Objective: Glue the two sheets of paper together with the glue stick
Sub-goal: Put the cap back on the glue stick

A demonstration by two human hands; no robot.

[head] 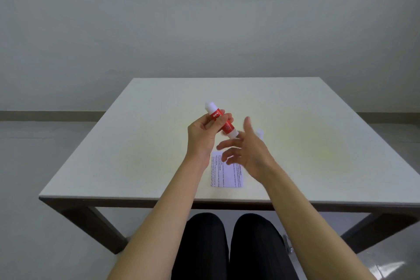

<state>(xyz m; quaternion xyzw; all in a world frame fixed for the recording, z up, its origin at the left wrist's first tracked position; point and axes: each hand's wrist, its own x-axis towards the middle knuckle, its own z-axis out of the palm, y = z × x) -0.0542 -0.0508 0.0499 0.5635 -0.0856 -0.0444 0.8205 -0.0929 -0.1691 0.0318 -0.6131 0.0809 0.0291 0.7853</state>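
My left hand (205,130) holds a red glue stick (223,124) with white ends above the table, tilted with one end up and to the left. My right hand (246,150) hovers just right of it, fingers spread and blurred, holding nothing. A small white object, perhaps the cap (260,133), lies on the table behind my right hand. Beneath both hands a white sheet of paper (229,176) with printed lines rests flat near the front edge. Whether a second sheet lies under it cannot be told.
The pale table (147,143) has a dark frame and stands before a plain wall. Its front edge runs just above my knees (227,245). A shiny metal item (288,244) shows on the floor at right.
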